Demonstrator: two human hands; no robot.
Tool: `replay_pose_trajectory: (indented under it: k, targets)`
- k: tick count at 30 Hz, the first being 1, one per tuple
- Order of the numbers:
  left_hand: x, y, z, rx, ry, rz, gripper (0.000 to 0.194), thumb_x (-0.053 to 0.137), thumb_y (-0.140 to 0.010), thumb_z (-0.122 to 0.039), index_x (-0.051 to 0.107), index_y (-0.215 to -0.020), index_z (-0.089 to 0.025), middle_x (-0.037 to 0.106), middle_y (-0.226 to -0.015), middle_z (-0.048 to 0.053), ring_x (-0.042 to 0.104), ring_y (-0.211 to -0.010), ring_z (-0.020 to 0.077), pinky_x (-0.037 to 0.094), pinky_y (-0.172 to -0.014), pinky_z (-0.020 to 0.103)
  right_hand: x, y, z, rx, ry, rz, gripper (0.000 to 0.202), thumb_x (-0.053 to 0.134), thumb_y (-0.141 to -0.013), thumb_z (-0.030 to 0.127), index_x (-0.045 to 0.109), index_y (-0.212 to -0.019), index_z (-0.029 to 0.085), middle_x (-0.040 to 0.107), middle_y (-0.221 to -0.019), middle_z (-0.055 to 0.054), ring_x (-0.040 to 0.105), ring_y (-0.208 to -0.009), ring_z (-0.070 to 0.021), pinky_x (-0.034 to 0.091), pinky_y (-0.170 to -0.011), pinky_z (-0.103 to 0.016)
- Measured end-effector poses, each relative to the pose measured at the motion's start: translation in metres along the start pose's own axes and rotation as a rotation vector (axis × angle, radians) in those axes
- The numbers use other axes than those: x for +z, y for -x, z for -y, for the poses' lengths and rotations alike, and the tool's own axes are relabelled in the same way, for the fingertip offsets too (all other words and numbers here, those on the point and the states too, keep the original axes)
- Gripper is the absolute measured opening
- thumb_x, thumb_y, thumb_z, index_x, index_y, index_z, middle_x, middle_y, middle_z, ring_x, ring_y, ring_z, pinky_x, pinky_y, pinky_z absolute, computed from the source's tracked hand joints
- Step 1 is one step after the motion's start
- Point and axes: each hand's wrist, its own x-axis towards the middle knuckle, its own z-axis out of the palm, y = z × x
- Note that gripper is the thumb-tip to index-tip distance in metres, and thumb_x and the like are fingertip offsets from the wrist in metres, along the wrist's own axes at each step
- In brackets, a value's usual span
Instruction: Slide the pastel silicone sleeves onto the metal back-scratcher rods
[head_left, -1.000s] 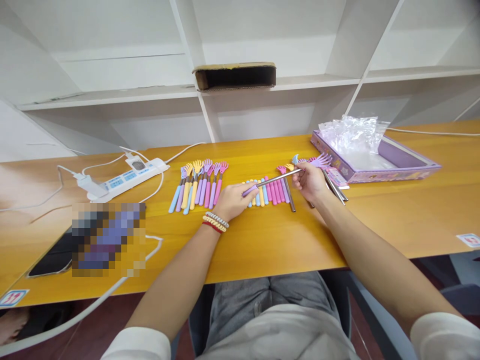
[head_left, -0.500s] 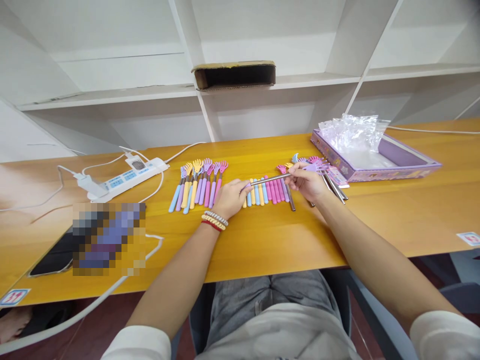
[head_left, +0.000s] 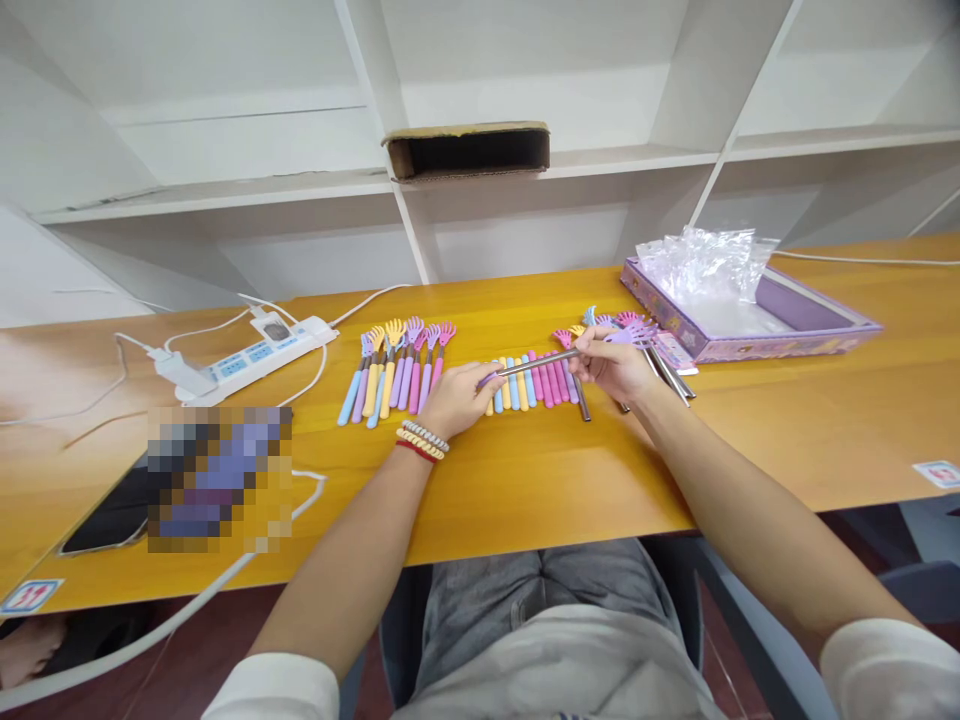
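Between my hands is a back scratcher with a metal rod [head_left: 538, 361] and a purple claw head. My left hand [head_left: 457, 400] is closed around its purple handle end, which is mostly covered by the fingers. My right hand [head_left: 611, 368] pinches the rod close to the claw. Beneath the rod lies a row of loose handles [head_left: 551, 382] in yellow, blue, pink and purple. Left of my left hand, several back scratchers [head_left: 394, 365] with coloured handles lie side by side. More claw heads on metal rods [head_left: 671, 372] lie behind and beside my right hand, partly hidden.
A purple box lid or tray [head_left: 795, 345] with clear plastic bags [head_left: 705, 265] stands at the right. At the left are a white power strip [head_left: 259, 355], cables and a phone [head_left: 112, 510]. A cardboard box [head_left: 471, 152] sits on the white shelf behind the table.
My left hand has shifted slightly left and down, with the handle end at its fingers. My right hand stays nearly in place on the rod.
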Motion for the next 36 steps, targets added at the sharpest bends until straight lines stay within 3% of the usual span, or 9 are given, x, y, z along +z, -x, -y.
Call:
replay_pose_trajectory:
  k: [4, 10, 14, 18, 22, 28, 32, 36]
  targets:
    - [0.000, 0.000, -0.001, 0.033, 0.024, 0.011, 0.032, 0.047, -0.092, -0.034, 0.068, -0.109, -0.017, 0.071, -0.100, 0.007, 0.064, -0.091, 0.0188, 0.047, -0.083, 0.030, -0.001, -0.002, -0.002, -0.001, 0.022, -0.020, 0.025, 0.076, -0.063, 0.033, 0.056, -0.063, 0.018, 0.066, -0.056, -0.002, 0.051, -0.040, -0.0097, 0.031, -0.039, -0.023]
    - [0.001, -0.003, -0.003, 0.019, -0.027, 0.049, 0.031, 0.046, -0.092, -0.034, 0.071, -0.092, -0.018, 0.071, -0.084, 0.006, 0.064, -0.079, 0.0177, 0.047, -0.073, 0.028, -0.010, -0.009, 0.004, -0.056, 0.057, -0.230, 0.026, 0.077, -0.062, 0.035, 0.058, -0.067, 0.018, 0.059, -0.055, 0.002, 0.045, -0.040, -0.0060, 0.026, -0.035, -0.021]
    - [-0.001, -0.004, 0.002, -0.014, -0.073, 0.049, 0.033, 0.045, -0.092, -0.035, 0.071, -0.101, -0.018, 0.072, -0.092, 0.007, 0.065, -0.086, 0.0193, 0.047, -0.078, 0.029, -0.022, -0.014, 0.010, -0.122, 0.046, -0.375, 0.023, 0.070, -0.064, 0.037, 0.059, -0.068, 0.017, 0.054, -0.051, 0.002, 0.041, -0.036, -0.0067, 0.023, -0.032, -0.022]
    - [-0.005, -0.003, 0.005, -0.038, -0.143, 0.069, 0.035, 0.044, -0.092, -0.037, 0.070, -0.106, -0.019, 0.072, -0.093, 0.007, 0.065, -0.088, 0.0203, 0.047, -0.078, 0.030, -0.026, -0.016, 0.008, -0.106, 0.142, -0.489, 0.014, 0.069, -0.058, 0.024, 0.060, -0.068, 0.018, 0.058, -0.054, 0.002, 0.043, -0.037, -0.0080, 0.024, -0.031, -0.022]
    - [-0.011, -0.004, 0.002, -0.042, -0.235, 0.086, 0.036, 0.042, -0.093, -0.035, 0.070, -0.109, -0.019, 0.071, -0.093, 0.007, 0.065, -0.086, 0.0204, 0.047, -0.077, 0.031, -0.022, -0.013, 0.006, -0.039, 0.209, -0.434, 0.014, 0.068, -0.056, 0.020, 0.061, -0.068, 0.017, 0.061, -0.056, 0.000, 0.048, -0.039, -0.0092, 0.027, -0.033, -0.021]
    - [-0.018, -0.001, 0.001, -0.041, -0.314, 0.094, 0.033, 0.045, -0.091, -0.035, 0.069, -0.109, -0.021, 0.072, -0.100, 0.006, 0.065, -0.093, 0.0217, 0.047, -0.081, 0.032, -0.018, -0.009, 0.009, 0.045, 0.237, -0.285, 0.014, 0.067, -0.058, 0.022, 0.061, -0.068, 0.015, 0.059, -0.052, -0.001, 0.049, -0.035, -0.0104, 0.018, -0.030, -0.020]
    - [-0.019, 0.001, 0.002, -0.015, -0.278, 0.146, 0.031, 0.047, -0.090, -0.034, 0.070, -0.107, -0.022, 0.072, -0.103, 0.004, 0.065, -0.097, 0.0225, 0.048, -0.081, 0.033, -0.015, -0.008, 0.005, 0.037, 0.234, -0.324, 0.018, 0.069, -0.056, 0.022, 0.061, -0.071, 0.016, 0.061, -0.055, 0.000, 0.048, -0.034, -0.0092, 0.018, -0.030, -0.019]
    - [-0.020, 0.000, 0.003, -0.041, -0.245, 0.139, 0.033, 0.045, -0.090, -0.034, 0.070, -0.107, -0.021, 0.072, -0.105, 0.006, 0.066, -0.098, 0.0235, 0.048, -0.085, 0.035, -0.011, -0.009, -0.001, -0.079, 0.320, -0.369, 0.019, 0.070, -0.056, 0.022, 0.060, -0.070, 0.017, 0.058, -0.051, 0.003, 0.044, -0.034, -0.0075, 0.024, -0.033, -0.020]
